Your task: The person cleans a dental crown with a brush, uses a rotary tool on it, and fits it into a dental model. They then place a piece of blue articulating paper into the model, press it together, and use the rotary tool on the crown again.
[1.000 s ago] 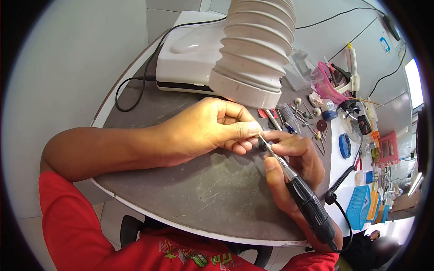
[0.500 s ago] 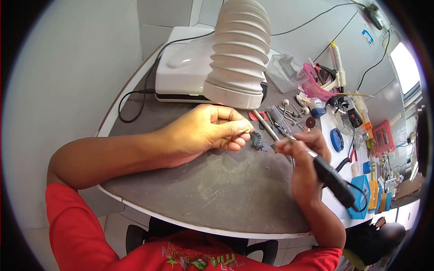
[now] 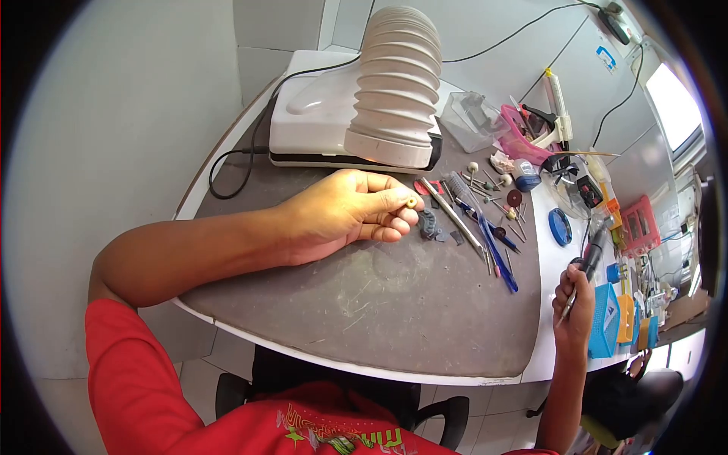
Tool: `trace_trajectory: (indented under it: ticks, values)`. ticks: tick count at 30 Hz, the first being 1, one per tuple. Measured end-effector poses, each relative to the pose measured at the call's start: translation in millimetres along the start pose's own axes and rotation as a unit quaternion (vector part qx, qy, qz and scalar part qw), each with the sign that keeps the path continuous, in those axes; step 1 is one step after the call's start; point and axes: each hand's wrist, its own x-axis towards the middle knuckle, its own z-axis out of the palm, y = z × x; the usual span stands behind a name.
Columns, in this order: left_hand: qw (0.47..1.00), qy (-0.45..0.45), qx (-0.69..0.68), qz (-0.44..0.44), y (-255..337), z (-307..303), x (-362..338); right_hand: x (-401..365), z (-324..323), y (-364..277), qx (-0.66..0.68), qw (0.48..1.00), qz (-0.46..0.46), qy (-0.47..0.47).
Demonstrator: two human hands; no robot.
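My left hand (image 3: 345, 212) is closed in a pinch, thumb and forefinger on a small yellowish round piece (image 3: 411, 202). It hovers over the grey mat, below the mouth of the white ribbed hose (image 3: 396, 83). Just right of its fingertips lies a grey toothed dental model (image 3: 429, 225). Off to the right, my right hand (image 3: 575, 307) is wrapped around a black and silver rotary handpiece (image 3: 595, 250), whose thin silver end points down and left. The exact shape of the yellowish piece is partly hidden by my fingers.
A silver rod tool (image 3: 455, 216), a blue-handled brush (image 3: 489, 239) and several burs lie on the mat (image 3: 364, 311). Behind stand a white machine (image 3: 311, 125), a clear box (image 3: 474, 121) and a pink basket (image 3: 519, 140). A blue basket (image 3: 604, 322) is near my right hand.
My right hand has moved right with the handpiece, away from the left hand and off the mat. The blue-handled brush is now uncovered. My left hand keeps its pinch.
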Motion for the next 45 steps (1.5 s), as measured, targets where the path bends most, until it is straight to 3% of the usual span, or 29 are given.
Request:
trace_trajectory:
  ticks: [2,4,5,8,10,13,15,16,19,21,37,45]
  values:
    - [1.000,0.005,0.002,-0.001,0.8,1.0,0.1,-2.5,-7.1,2.2,0.015,0.999,0.026,-0.015]
    - [1.000,0.010,0.003,-0.001,0.5,1.0,-0.2,-6.0,-7.8,5.4,0.158,0.980,0.056,-0.106]
    - [1.000,0.005,-0.001,0.010,-0.5,0.1,0.0,-7.6,-2.2,7.8,0.172,0.977,0.021,-0.120]
    - [1.000,0.005,-0.004,0.018,-1.7,1.1,1.3,-21.2,29.9,8.7,0.147,0.985,-0.034,-0.080]
    - [1.000,0.013,-0.001,0.018,-0.2,2.5,0.7,-26.4,45.6,10.8,0.145,0.985,-0.015,-0.091]
    - [0.999,0.008,-0.014,0.033,-1.8,2.7,0.0,-35.4,92.4,9.6,0.051,0.986,-0.073,-0.140]
    - [0.999,0.009,-0.016,0.040,-2.9,2.4,0.0,-35.7,112.9,7.9,-0.063,0.943,-0.223,-0.237]
    - [0.999,0.005,-0.016,0.044,-3.6,2.4,0.1,-34.9,119.4,6.5,-0.077,0.930,-0.239,-0.267]
    - [0.999,0.001,-0.014,0.050,-3.4,3.8,-0.1,-28.7,136.5,12.3,-0.087,0.907,-0.302,-0.279]
    - [0.999,0.006,0.002,0.049,-3.7,4.1,-0.4,-19.4,141.4,20.6,-0.128,0.836,-0.435,-0.309]
    - [0.997,0.006,0.026,0.075,-8.0,9.2,-1.8,-7.1,146.4,30.9,-0.112,0.801,-0.467,-0.357]
    - [0.997,0.003,0.030,0.070,-8.1,8.7,-1.7,-9.9,145.8,31.7,-0.119,0.814,-0.443,-0.357]
